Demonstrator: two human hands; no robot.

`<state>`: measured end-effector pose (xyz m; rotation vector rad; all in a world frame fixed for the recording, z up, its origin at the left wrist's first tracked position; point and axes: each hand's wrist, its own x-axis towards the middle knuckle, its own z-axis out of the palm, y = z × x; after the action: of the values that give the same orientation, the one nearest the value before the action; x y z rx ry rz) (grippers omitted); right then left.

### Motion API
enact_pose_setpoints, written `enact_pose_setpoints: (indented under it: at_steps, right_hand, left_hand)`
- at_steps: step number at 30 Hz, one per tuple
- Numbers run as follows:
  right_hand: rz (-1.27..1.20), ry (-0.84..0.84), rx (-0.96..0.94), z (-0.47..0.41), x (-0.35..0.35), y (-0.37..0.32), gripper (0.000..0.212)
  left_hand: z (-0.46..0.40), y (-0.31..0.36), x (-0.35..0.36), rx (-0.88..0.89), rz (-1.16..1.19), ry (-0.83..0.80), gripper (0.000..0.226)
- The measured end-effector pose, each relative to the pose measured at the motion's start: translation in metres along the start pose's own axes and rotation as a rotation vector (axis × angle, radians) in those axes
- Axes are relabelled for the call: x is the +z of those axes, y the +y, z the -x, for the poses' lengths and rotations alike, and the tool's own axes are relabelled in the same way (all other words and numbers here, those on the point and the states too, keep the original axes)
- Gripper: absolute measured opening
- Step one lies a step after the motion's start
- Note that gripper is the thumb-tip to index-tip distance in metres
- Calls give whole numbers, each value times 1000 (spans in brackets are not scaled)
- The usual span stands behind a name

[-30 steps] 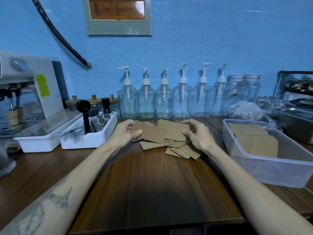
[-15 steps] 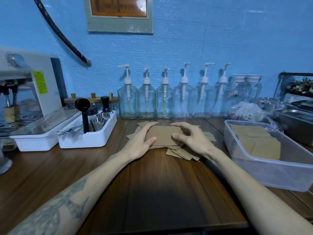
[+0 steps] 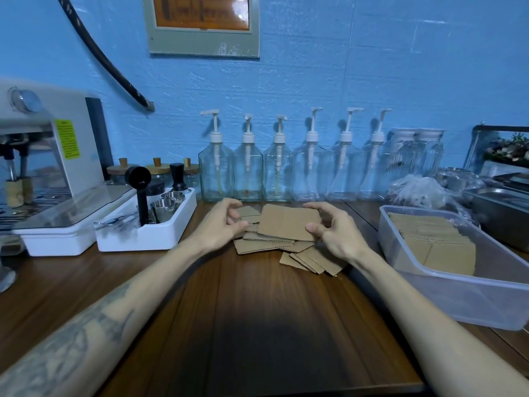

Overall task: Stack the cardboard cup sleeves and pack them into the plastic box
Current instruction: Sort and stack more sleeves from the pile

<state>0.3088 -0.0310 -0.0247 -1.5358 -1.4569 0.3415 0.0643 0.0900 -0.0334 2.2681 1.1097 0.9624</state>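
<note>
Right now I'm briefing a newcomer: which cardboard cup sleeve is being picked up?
Find the clear plastic box at the wooden counter's right; left of it lies a loose brown cardboard pile. The sleeve is the flat one topping it, pinched by the right hand, raised, unlike the scattered ones beneath.

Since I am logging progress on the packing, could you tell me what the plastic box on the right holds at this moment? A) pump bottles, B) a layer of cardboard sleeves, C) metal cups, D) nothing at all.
B: the plastic box already holds flat brown cardboard sleeves, lying along its far side.
</note>
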Motion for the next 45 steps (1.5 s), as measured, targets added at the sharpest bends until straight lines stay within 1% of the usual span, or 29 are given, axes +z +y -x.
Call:
enact_pose_setpoints:
  at_steps: [4,6,9,12,18,20,22,28,30,33,36,38,40,43,45]
  right_hand:
    - [32,80,50,-6,-3,11,41]
    - [59,84,62,-8,-4,13,40]
    - [63,45,55,-9,-5,14,39]
    - [71,34,49,-9,-4,15,39]
    - [64,27,35,-11,-4,16,38]
    - [67,25,34,-11,-3,15,38]
    - [74,28,32,-11,-2,16,38]
    - [82,32,23,-10,-2,15,38]
    - [76,31,23,-9,-2,15,38]
    - [85,32,18,-9,-3,16,38]
    - [85,19,12,-8,-4,14,38]
    - [83,19,4,-7,-5,12,39]
    - [88,19,6,-6,-5,11,39]
    - [76,11,9,-3,-5,7,40]
    - [80,-2,-6,0,-4,3,40]
  left_hand:
    - [-28,-19,-5,-124,-134,-26,44]
    - [-41,-20,-2,-170,-210,-62,48]
    - [-61,-17,7,-200,-271,-100,60]
    - [-78,-12,21,-229,-295,-120,77]
    - [-102,-18,34,-368,-467,-191,108]
    - [-107,-25,33,-409,-460,-217,113]
    - [-110,-29,32,-404,-442,-216,116]
    - [-112,-33,32,-365,-330,-168,108]
    - [-110,-28,29,-334,-246,-115,98]
    - [-106,-22,23,-320,-59,-14,83]
    - [-97,-13,13,-313,185,130,72]
    - [-88,-3,2,-280,335,205,71]
    - [-74,10,-13,-231,437,256,69]
    - [-46,24,-37,-149,534,258,59]
    - [-24,29,-45,-116,526,223,49]
